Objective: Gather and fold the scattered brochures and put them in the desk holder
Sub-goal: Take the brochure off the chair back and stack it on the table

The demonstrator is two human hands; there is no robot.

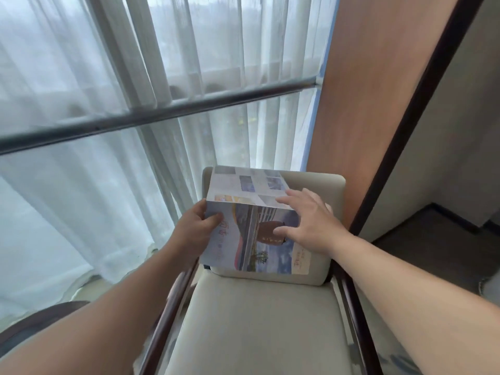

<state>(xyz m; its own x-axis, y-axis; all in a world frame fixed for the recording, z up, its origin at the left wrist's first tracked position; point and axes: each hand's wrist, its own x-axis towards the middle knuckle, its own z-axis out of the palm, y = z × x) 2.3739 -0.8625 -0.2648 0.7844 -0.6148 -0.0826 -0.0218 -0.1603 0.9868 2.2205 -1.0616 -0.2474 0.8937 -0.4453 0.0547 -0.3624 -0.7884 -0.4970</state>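
Observation:
A printed brochure with photos and red text is bent along a crease over the back cushion of a beige armchair. Its upper panel leans against the chair back, and the lower panel faces me. My left hand grips the brochure's left edge at the crease, thumb on the front. My right hand lies on the right side with fingers spread flat, pressing the paper near the fold. No desk holder is in view.
Sheer white curtains and a grey window rail fill the left and back. A wooden wall panel stands at the right. Dark wooden armrests flank the seat. A dark round table edge shows at the lower left.

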